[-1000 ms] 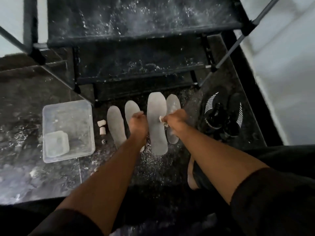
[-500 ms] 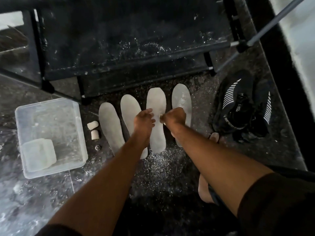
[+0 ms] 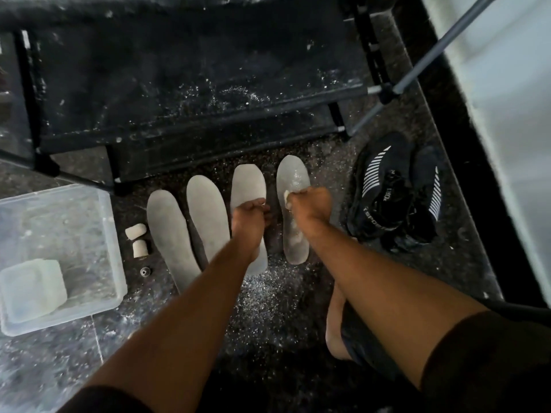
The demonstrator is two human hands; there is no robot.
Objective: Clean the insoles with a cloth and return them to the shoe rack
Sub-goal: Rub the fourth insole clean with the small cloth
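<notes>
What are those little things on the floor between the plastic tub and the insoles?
Head view: two pale cork-like stubs and a small dark round cap lie between the tub and the leftmost insole.

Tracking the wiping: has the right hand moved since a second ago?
Yes. The right hand with the cloth has shifted rightward, from the third insole onto the rightmost insole.

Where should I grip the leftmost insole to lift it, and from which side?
Take the leftmost insole at its near, narrower heel end, approaching from the left, its outer long edge. It lies flat on the floor, so slide fingers under that edge and pinch. The next insole lies close on its right; two small cylinders flank only its far half.
</notes>
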